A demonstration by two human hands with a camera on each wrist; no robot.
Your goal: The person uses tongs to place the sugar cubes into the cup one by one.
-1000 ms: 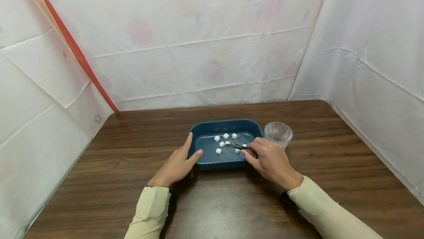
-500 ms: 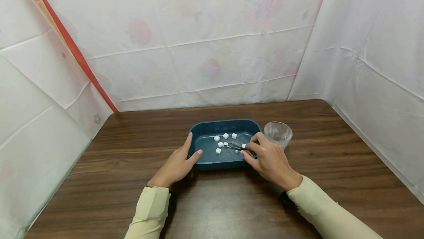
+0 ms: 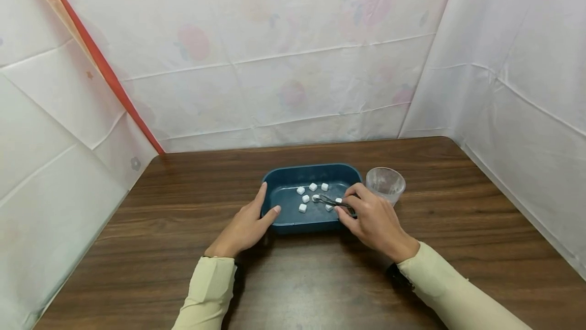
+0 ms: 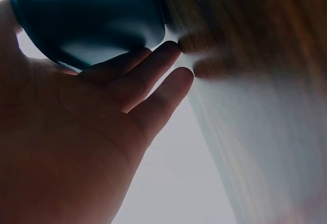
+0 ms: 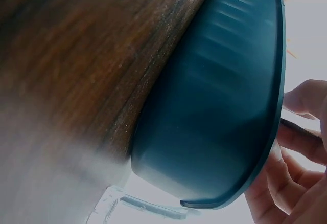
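In the head view my right hand (image 3: 375, 218) pinches small metal tongs (image 3: 331, 201) between thumb and fingers. Their tips meet a white cube (image 3: 316, 198) in the middle of a dark blue tray (image 3: 293, 226). Several more white cubes (image 3: 302, 208) lie scattered on the tray's floor, two of them under the tongs near the right fingertips. My left hand (image 3: 244, 225) holds the tray's left end, thumb over the near rim. In the left wrist view its fingers (image 4: 153, 101) lie against the outside wall. The right wrist view shows the tray's outer side (image 5: 209, 106) and the tool's dark handle (image 5: 299, 128).
A clear glass bowl (image 3: 386, 182) stands just beyond the tray's right end, close to my right hand. Everything rests on a dark wood-grain table (image 3: 183, 192). White printed sheeting (image 3: 293, 65) walls the back and sides.
The tongs' tips and the cube at them shifted slightly left, then right, leaving a wider gap to the cube on their left. My left hand and the tray stayed in place.
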